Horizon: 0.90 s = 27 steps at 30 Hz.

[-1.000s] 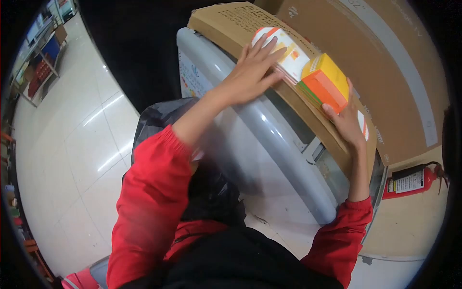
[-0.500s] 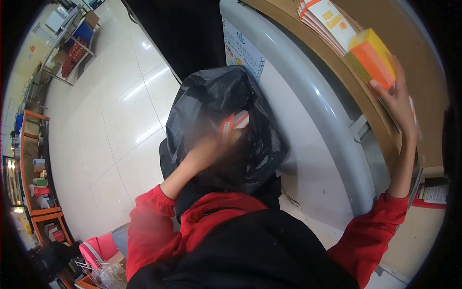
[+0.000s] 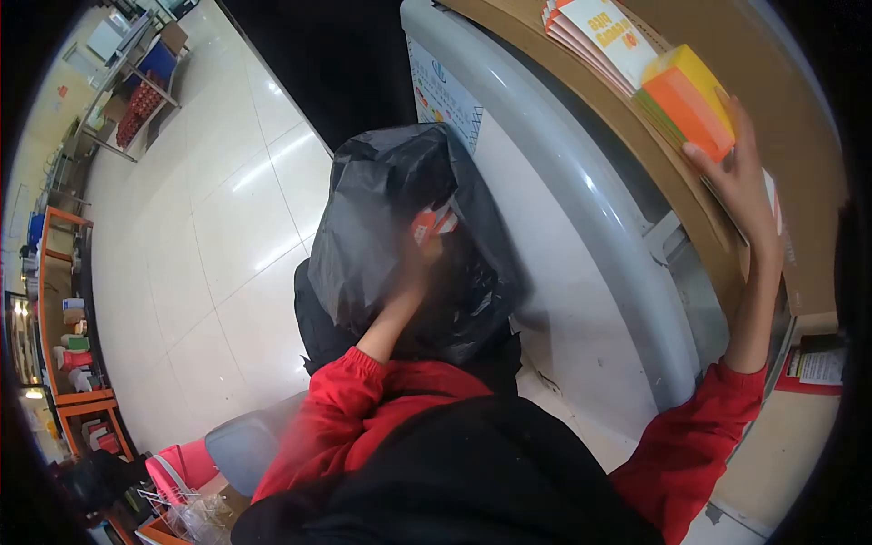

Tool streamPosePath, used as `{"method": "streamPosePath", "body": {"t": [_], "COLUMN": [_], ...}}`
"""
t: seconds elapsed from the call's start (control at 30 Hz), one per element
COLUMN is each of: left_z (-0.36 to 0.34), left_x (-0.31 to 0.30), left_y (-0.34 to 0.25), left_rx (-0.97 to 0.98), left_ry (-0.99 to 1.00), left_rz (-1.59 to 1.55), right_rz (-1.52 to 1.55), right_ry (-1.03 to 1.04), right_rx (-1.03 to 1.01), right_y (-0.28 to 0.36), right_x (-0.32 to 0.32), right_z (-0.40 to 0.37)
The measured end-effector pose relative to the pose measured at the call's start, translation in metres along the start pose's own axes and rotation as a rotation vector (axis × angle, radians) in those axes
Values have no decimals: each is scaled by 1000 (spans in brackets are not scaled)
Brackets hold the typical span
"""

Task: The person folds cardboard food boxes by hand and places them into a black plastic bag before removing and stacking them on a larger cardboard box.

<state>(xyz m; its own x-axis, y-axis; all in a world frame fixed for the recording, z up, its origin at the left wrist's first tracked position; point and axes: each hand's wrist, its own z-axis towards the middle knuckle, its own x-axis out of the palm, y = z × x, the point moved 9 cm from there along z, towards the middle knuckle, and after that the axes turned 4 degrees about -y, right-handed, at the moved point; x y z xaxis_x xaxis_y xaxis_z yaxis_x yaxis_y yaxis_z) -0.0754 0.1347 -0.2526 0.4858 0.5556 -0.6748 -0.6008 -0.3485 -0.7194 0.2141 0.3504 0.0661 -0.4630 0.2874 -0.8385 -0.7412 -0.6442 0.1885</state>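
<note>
A black plastic bag [image 3: 363, 245] gapes open in front of my body. My left hand [image 3: 422, 268] reaches inside it, blurred and in shadow, next to red-and-white packaging [image 3: 434, 223]; its fingers are too dim to make out. At the upper right, my right hand [image 3: 740, 177] grips a stack of orange and yellow cartons [image 3: 690, 100], thumb on the near side and fingers on the far side. The stack stands in a large cardboard box [image 3: 781, 118], beside a row of white and orange printed cartons [image 3: 604, 36].
The grey rounded rim of a white cabinet [image 3: 545, 136] curves between the bag and the box. A black panel [image 3: 300, 64] rises behind the bag. Orange shelving [image 3: 68, 309] stands far left, and a pink bag [image 3: 186, 463] lies at the lower left.
My left hand has shifted slightly right and deeper into the bag, its sleeve moving right too. The packaging beside it looks more covered. My right hand still holds the cartons.
</note>
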Motion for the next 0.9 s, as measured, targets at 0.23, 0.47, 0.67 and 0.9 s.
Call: {"method": "streamPosePath", "body": {"t": [0.23,0.47,0.67,0.9], "left_z": [-18,-44,-73,-1], "left_x": [-113,-80,-64,-179], "left_y": [-35,17,-24,-114], "left_rx": [-148,-60,229,7], "left_ry": [101,308,530,-66], "left_rz": [48,-180,65,-751], "right_rz": [2,-81,-12,-100], "right_ry": [-61,-52,-65,7], "right_rx": [-110,-50,-87,-1], "right_y": [-7,-6,-5,-13], "right_x": [2,0,-1,4], "right_z": [-1,-3,-3,-3]}}
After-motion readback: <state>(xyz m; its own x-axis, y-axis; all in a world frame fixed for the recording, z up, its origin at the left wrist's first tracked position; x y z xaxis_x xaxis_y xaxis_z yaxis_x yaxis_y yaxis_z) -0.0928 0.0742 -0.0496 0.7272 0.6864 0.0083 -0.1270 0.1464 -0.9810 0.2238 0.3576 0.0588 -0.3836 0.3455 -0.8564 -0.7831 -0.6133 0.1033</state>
